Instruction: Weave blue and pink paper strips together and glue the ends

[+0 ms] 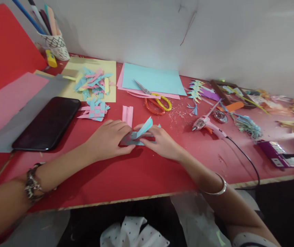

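Note:
My left hand (113, 139) and my right hand (159, 140) meet over the red table, both closed on a blue paper strip (144, 127). One end of the strip stands up, folded, between my hands, while another part lies low near the tabletop. My fingers hide much of the paper. Just beyond my left fingers lie pink paper strips (127, 115). A woven pink and blue paper piece (95, 110) rests farther left. Scissors (157, 101) with red and yellow handles lie beyond my right hand, blades on the paper sheets.
A black phone (47, 123) lies at left. Behind are blue sheets (153, 79), a pile of paper strips (94, 82) and a pen cup (56, 46). At right sit a corded glue gun (208, 126), a purple power strip (275, 154) and a brown tray (215, 85).

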Motion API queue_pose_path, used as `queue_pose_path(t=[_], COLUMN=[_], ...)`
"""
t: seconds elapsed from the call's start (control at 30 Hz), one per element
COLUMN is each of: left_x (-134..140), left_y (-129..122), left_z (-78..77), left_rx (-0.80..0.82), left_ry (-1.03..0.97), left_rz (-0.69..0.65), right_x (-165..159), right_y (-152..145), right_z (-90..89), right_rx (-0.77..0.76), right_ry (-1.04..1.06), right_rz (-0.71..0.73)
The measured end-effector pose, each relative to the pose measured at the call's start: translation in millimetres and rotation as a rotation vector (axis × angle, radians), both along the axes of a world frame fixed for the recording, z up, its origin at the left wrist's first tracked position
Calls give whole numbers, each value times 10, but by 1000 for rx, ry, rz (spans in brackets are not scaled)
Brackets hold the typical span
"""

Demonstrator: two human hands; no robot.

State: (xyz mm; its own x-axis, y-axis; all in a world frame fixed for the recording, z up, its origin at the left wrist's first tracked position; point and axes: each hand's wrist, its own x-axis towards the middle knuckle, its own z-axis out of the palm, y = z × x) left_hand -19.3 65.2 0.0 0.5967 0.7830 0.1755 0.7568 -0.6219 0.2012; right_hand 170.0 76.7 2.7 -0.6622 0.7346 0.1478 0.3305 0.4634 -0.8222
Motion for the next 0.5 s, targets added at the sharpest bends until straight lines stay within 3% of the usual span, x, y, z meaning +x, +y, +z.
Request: queue_pose_path(t=[0.2, 0.5], left_x=[89, 160], left_y=[54, 65], left_z=[-68, -111], left_rx=[-134, -115], left_ry=[-10, -32], left_rz=[31, 130], right_x=[14, 9], right_y=[6, 22], right_z=[-5, 11], right_rx=[10, 200], right_ry=[24, -67], right_rz=[-17, 8])
